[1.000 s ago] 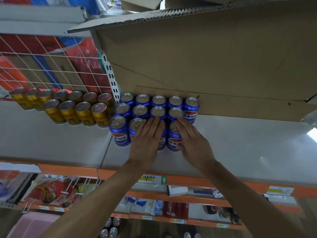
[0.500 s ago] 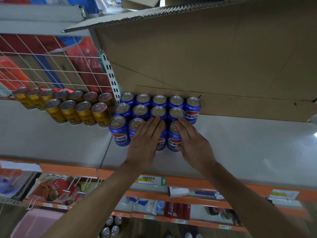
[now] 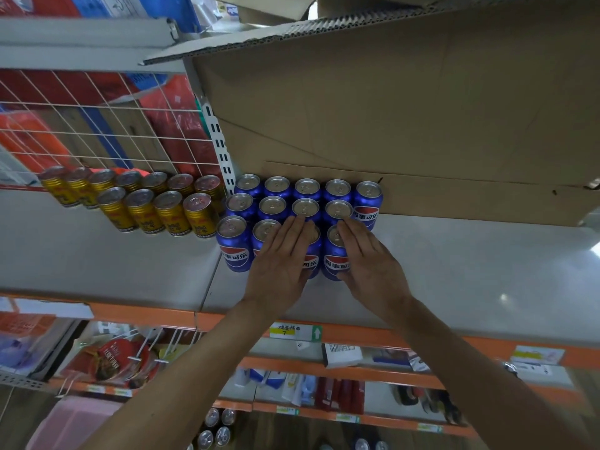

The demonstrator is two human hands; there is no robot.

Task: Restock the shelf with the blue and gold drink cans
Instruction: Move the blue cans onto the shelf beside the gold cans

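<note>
- Closest, low in view: two bare forearms reaching up and forward, over lower orange-edged shelves of blurred small goods.
- On the orange front lip of the shelf (image 3: 454, 280): a yellow price tag (image 3: 285, 330) reading "7". Characters above it too small to read; green arrow panel beside it.
- Left hand (image 3: 279, 258): spread flat with straight fingers, lying over a front-row blue can, fingertips touching the lid behind. Gripping nothing.
- Right hand (image 3: 370, 264): likewise flat, laid on the neighbouring front can, fingertips on the next lid back. Nothing pinched.
- Likely risk here: pressure applied high on the lids rather than low on the bodies, enough to tip a front can or skew the packed rows.
- Blue cans (image 3: 233, 246): upright in three tight rows at the left of this bay, back row against a box. Red, white and blue globe logo with "百事可乐", the Pepsi mark.
- Gold cans (image 3: 170, 211): two rows just left of the blue block, close enough for a sideways shove to knock them. Dark lettering, unreadable.
- Farthest: plain brown box (image 3: 389, 108), no print visible; wire grid (image 3: 97, 125) at left, red and blue packs beyond.
</note>
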